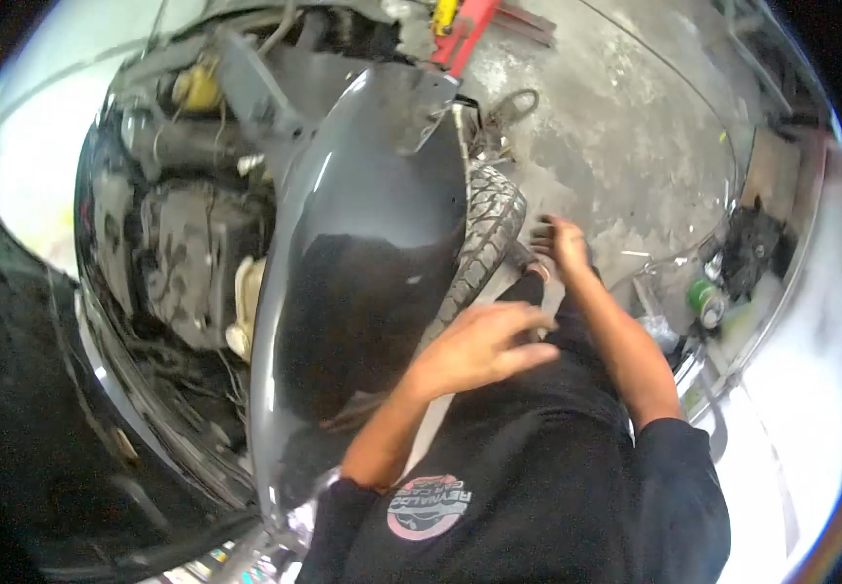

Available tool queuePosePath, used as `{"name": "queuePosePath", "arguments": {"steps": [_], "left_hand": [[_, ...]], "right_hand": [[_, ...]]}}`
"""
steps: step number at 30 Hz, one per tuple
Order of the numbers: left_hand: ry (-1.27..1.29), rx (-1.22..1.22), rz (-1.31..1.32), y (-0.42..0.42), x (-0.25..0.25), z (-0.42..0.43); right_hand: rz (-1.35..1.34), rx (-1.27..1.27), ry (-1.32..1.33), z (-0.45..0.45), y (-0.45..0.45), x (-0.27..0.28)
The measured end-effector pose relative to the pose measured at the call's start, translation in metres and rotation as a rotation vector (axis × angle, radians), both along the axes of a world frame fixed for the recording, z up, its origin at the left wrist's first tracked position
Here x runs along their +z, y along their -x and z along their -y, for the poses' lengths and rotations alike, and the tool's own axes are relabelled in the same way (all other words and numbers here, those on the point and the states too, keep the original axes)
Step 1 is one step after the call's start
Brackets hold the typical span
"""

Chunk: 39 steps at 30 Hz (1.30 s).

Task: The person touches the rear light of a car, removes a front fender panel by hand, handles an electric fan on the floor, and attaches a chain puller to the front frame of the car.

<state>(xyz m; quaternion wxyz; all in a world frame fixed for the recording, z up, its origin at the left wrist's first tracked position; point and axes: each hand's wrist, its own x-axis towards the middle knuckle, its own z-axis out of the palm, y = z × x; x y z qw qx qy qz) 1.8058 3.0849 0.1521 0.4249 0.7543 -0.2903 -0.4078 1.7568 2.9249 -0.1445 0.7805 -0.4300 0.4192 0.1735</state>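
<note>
Stained concrete floor (625,136) under us, shop clutter all round. Starting far left, we've got a glossy black panel (12,389), then the engine bay (182,253) with its guts showing. Next is the fender (372,185), the long dark shiny one between the bay and the tyre (484,229).

We'd guess it's light for its size: fairly stiff along the folded edges, bendy across the middle, and that paint looks slippery and easy to scratch. We'd grab it by the wheel-arch lip and one end, never push on the middle, and watch for sharp edges.

Our left hand (484,348) is over by the tyre, thumb well apart from the fingers, nothing in it that we can see. Our right hand (567,248) is past the tyre, fingers loosely curled; can't tell if they're pinching anything. Far right, a green can (706,303).
</note>
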Motion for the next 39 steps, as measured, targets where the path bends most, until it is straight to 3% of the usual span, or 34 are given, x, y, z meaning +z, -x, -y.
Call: {"name": "queuePosePath", "arguments": {"steps": [3,7,10,11,12,13,16,19,23,26,27,28,29,30,32,33,34,36,38,39], "left_hand": [[0.195,-0.191,0.303,-0.031,0.089,0.046],[0.253,-0.362,0.644,-0.033,0.185,0.075],[0.231,-0.397,0.721,-0.043,0.207,0.077],[0.223,-0.408,0.730,-0.049,0.211,0.079],[0.218,-0.418,0.722,-0.057,0.212,0.082],[0.201,-0.422,0.713,-0.067,0.211,0.085],[0.134,-0.407,0.688,-0.102,0.208,0.099],[0.044,-0.355,0.650,-0.145,0.206,0.118],[-0.091,-0.231,0.567,-0.199,0.188,0.133],[-0.263,-0.015,0.431,-0.218,0.148,0.127],[-0.318,0.178,0.390,-0.213,0.126,0.120],[-0.399,0.292,0.453,-0.208,0.110,0.105],[-0.459,0.487,0.598,-0.200,0.092,0.092],[-0.509,0.640,0.594,-0.195,0.089,0.077],[-0.695,0.968,0.778,-0.181,0.082,0.050],[-0.803,0.944,0.924,-0.176,0.082,0.036],[-0.774,1.083,1.008,-0.168,0.074,0.025],[-0.964,0.945,1.092,-0.164,0.064,0.004],[-0.955,1.051,1.073,-0.155,0.039,-0.008],[-1.052,0.821,1.182,-0.157,0.040,-0.014]], "right_hand": [[-0.026,-0.051,0.167,0.079,0.046,-0.028],[-0.106,-0.080,0.355,0.149,0.082,-0.026],[-0.135,-0.049,0.402,0.180,0.083,-0.031],[0.027,0.124,0.603,0.206,0.089,-0.088],[0.051,0.200,0.668,0.222,0.094,-0.100],[0.074,0.272,0.735,0.237,0.100,-0.110],[-0.046,0.255,0.568,0.217,0.004,-0.052],[0.003,0.413,0.571,0.234,-0.066,-0.066],[0.062,0.414,0.446,0.232,-0.165,-0.044],[0.247,0.673,0.407,0.197,-0.202,-0.041],[0.253,0.756,0.313,0.173,-0.214,-0.013],[0.256,0.843,0.222,0.146,-0.220,0.020],[0.197,0.887,0.045,0.129,-0.215,0.019],[0.322,1.070,0.040,0.112,-0.218,0.034],[0.471,1.159,-0.061,0.080,-0.221,0.070],[0.331,1.225,-0.199,0.066,-0.216,0.064],[0.389,1.167,-0.313,0.060,-0.237,0.100],[0.209,1.039,-0.420,0.043,-0.244,0.108],[0.227,0.985,-0.478,0.034,-0.259,0.109],[0.233,0.955,-0.505,0.031,-0.265,0.110]]}}
